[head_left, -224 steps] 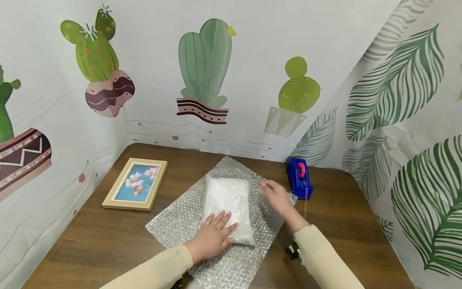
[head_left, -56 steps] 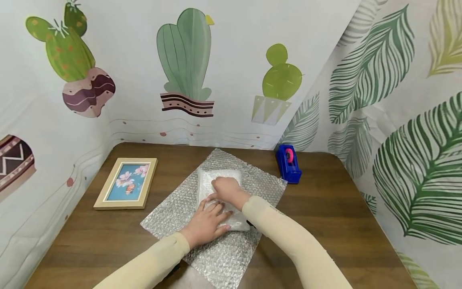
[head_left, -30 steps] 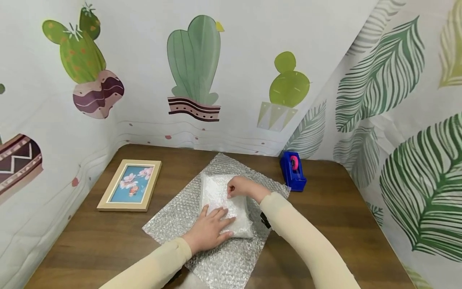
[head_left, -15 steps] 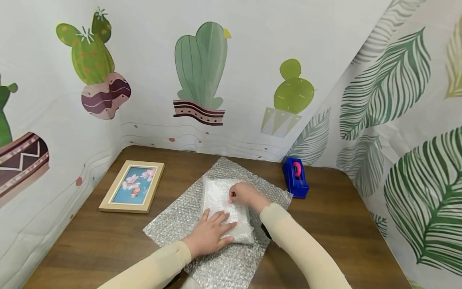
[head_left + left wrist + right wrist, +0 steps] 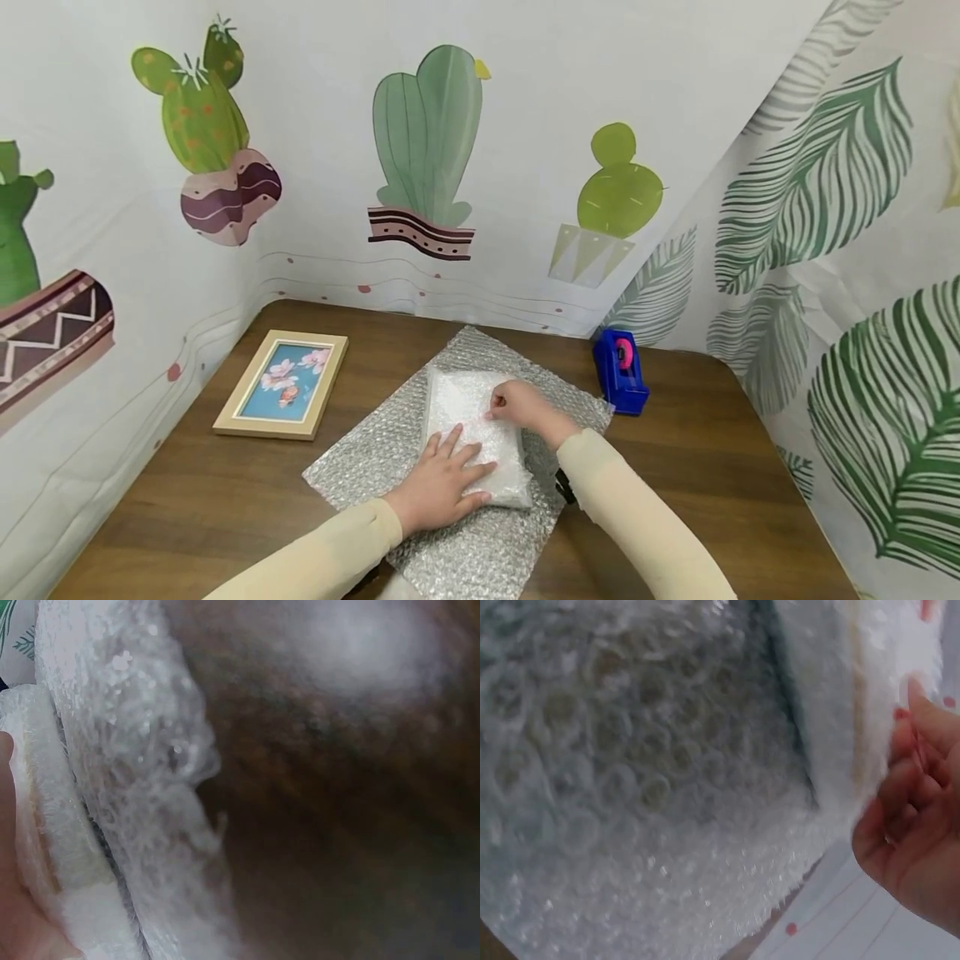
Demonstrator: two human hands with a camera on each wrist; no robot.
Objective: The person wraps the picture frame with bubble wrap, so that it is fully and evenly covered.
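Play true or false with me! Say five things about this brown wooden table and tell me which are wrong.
1. The left hand rests on the rectangular, clear bubble-wrapped package. True.
2. The rectangular, light wooden picture frame shows a red car. False: it shows pale flowers on blue.
3. A pink, ring-shaped roll sits in the blue plastic tape dispenser. True.
4. The right hand touches the picture frame. False: it is curled over the package.
5. The package lies on a silvery bubble-wrap sheet. True.
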